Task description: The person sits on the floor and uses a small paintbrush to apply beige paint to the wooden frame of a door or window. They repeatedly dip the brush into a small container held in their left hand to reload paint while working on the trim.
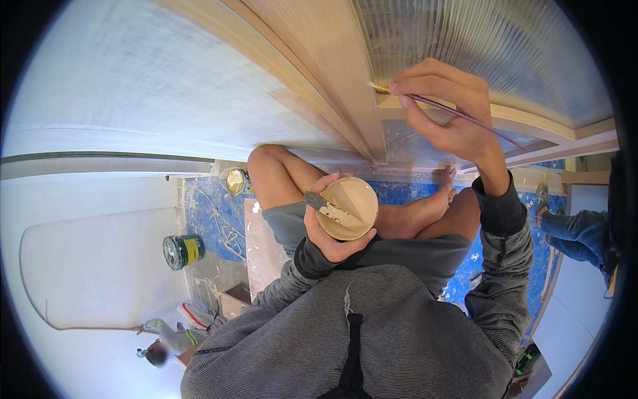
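Note:
My left hand (pixel 330 243) is closed around a round tub (pixel 362 193) of cream-coloured paint or filler, held above my lap. A flat, cream-smeared tool with a dark grey end (pixel 315 200) rests across the tub's rim, by my left thumb; its exact kind is unclear. Pinched in my right hand (pixel 445 106) is a thin paintbrush (pixel 458 114) with a purple handle. The brush's pale tip is at the corner of a light wooden frame (pixel 345 73) beside a ribbed glass panel (pixel 458 40); whether it touches the wood I cannot tell.
Blue sheeting (pixel 212 219) covers parts of the floor. To the left stand a dark bucket (pixel 174 253) with a yellow label and a small open can (pixel 235 180). One person (pixel 174 338) is at lower left; another person's legs (pixel 575 233) show at right.

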Demonstrator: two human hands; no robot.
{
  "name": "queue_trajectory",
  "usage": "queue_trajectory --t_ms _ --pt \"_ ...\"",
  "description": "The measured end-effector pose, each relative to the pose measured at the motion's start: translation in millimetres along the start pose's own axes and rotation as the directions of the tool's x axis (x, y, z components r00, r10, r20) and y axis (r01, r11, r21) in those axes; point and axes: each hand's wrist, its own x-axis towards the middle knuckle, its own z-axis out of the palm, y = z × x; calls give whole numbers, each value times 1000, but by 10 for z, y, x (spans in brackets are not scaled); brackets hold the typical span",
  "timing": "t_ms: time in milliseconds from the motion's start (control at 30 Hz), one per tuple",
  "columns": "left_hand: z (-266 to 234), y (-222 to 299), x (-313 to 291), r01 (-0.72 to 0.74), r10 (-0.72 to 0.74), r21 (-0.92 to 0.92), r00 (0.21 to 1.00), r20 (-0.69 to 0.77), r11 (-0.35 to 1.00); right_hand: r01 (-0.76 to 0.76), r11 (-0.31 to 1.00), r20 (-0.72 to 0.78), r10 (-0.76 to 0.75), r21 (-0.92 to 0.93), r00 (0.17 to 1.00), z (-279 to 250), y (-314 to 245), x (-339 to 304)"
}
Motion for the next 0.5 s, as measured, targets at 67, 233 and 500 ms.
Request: queue_trajectory --t_ms 67,233,500 --pt "-1 1 2 -4 4 3 1000 1 1000 -11 1000 -14 12 11 1000 -1 -10 6" --pt "5 5 -1 -3 3 -6 1000 4 1000 -25 1000 -43 24 -2 999 26 -4 5" --pt "-5 14 -4 21 -21 10 1000 8 1000 -11 1000 -74 12 20 997 60 30 -12"
